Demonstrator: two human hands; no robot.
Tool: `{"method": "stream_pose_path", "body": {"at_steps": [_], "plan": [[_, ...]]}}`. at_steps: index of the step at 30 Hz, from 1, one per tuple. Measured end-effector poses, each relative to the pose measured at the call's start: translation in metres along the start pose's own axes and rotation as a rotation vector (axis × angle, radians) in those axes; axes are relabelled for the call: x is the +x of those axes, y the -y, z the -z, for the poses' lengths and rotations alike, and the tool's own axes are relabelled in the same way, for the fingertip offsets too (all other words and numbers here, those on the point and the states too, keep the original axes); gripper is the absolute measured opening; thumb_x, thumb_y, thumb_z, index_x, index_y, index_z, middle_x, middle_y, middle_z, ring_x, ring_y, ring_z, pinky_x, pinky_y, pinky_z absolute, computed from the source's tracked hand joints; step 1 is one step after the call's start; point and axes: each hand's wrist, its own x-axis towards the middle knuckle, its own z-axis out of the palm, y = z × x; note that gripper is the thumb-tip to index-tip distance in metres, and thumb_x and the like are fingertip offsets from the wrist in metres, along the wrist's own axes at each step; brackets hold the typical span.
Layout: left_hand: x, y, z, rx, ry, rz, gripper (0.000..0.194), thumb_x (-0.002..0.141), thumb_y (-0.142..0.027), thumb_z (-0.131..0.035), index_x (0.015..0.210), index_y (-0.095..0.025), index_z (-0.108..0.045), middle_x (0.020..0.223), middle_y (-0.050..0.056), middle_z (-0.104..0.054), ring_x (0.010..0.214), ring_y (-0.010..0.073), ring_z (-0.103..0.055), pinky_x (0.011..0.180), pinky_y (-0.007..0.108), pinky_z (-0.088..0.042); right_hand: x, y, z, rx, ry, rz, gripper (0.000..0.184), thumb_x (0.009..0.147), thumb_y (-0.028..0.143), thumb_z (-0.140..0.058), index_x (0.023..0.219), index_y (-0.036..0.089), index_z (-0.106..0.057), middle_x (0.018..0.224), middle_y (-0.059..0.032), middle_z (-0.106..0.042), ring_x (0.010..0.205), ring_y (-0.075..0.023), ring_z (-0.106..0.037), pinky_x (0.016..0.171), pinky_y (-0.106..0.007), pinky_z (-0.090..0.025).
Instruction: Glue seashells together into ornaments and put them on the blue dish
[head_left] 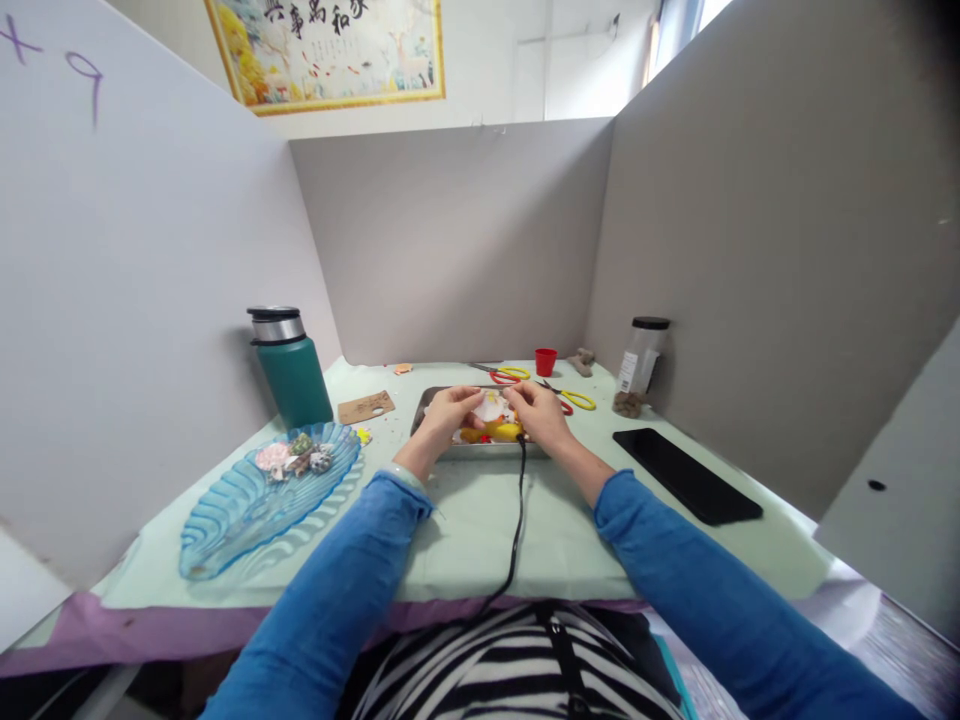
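Both my hands are raised over a shallow metal tray (480, 453) in the middle of the table. Between them is a small whitish piece (493, 406), thin and pale, its exact kind too small to make out. My left hand (450, 418) pinches its left side with thumb and fingers. The fingertips of my right hand (541, 415) are closed on its right side. Just below, in the tray, lies a yellow tool (504, 432) with a black cord (517, 530) running toward my lap. Small red and white bits lie around it, partly hidden by my hands.
Left: a blue glass dish (247, 515) holding small shell-like pieces, a green bottle (292, 375), brown cardboard (366, 407). Behind the tray: scissors (514, 374), a red cup (546, 362). Right: yellow-handled scissors (577, 398), a clear jar (636, 370), a black phone-like slab (686, 475). Partitions enclose three sides.
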Motion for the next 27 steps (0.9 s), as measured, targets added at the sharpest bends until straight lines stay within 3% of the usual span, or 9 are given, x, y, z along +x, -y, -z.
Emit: {"method": "stream_pose_path", "body": {"at_steps": [5,11,17,27], "plan": [[0.0029,0.0040,0.0029,0.028,0.022,-0.004,0.028,0.073,-0.033,-0.072,0.085,-0.011,-0.060,0.057,0.000,-0.061,0.038,0.0073,-0.051,0.043,0.019,-0.040,-0.0006,0.0007,0.0000,0.012,0.013,-0.002,0.029,0.081,0.045,-0.053,0.073,0.019,-0.061,0.064,0.0004,-0.060,0.060,-0.0150,-0.052,0.057,-0.026,-0.036],[0.0028,0.0055,0.0026,0.089,0.008,-0.039,0.025,0.074,-0.035,-0.070,0.081,-0.012,-0.060,0.036,-0.007,-0.044,0.031,0.0052,-0.037,0.043,0.019,-0.038,-0.0011,0.0014,-0.0005,0.020,0.018,-0.012,0.025,0.079,0.043,-0.055,0.073,0.019,-0.061,0.065,0.0001,-0.061,0.061,-0.0151,-0.053,0.057,-0.026,-0.037],[0.0023,0.0054,0.0011,0.095,0.012,-0.032,0.028,0.069,-0.033,-0.074,0.083,-0.013,-0.059,0.035,-0.008,-0.043,0.032,0.0049,-0.035,0.045,0.020,-0.039,0.0014,-0.0022,-0.0018,0.070,0.011,-0.038,0.025,0.079,0.042,-0.055,0.071,0.019,-0.060,0.063,0.0003,-0.060,0.058,-0.0145,-0.051,0.056,-0.026,-0.037],[0.0049,0.0078,0.0067,0.097,0.029,-0.045,0.023,0.077,-0.035,-0.066,0.074,-0.013,-0.059,0.035,-0.007,-0.042,0.034,0.0058,-0.038,0.052,0.022,-0.045,0.0014,-0.0025,-0.0002,0.057,0.030,-0.031,0.025,0.079,0.043,-0.055,0.070,0.019,-0.059,0.062,0.0013,-0.057,0.059,-0.0143,-0.050,0.056,-0.026,-0.036]]}}
